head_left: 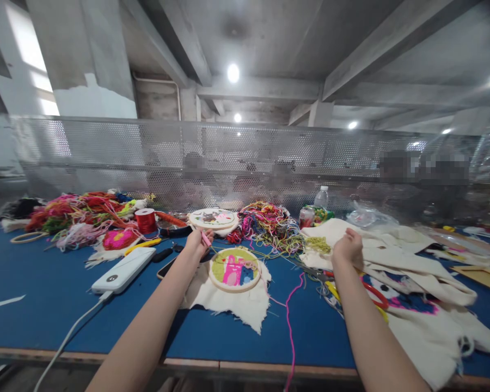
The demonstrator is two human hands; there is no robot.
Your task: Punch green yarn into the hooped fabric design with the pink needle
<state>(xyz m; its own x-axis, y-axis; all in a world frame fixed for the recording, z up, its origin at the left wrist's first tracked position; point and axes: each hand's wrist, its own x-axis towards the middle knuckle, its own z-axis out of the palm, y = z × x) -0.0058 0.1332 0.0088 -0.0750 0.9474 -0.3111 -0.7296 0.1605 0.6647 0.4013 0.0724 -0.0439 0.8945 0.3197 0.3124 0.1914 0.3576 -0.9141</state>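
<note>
My left hand is closed around a pink pen-like punch needle, held just beyond the upper left of an embroidery hoop. That wooden hoop lies on the table, stretched over cream cloth with frayed edges. Its stitched picture shows pink, yellow-green and blue areas. Yellow-green yarn runs from near the needle toward the right. My right hand is raised over cream fabric at the right, fingers curled together; whatever is in them is hidden. Close to its wrist lie red-handled scissors and a yellow-green yarn bundle.
A white power bank with a cable lies left. Yarn heaps and a tangled pile line the back, beside a second hoop, a red spool, a can and a bottle. Pink yarn hangs over the front edge.
</note>
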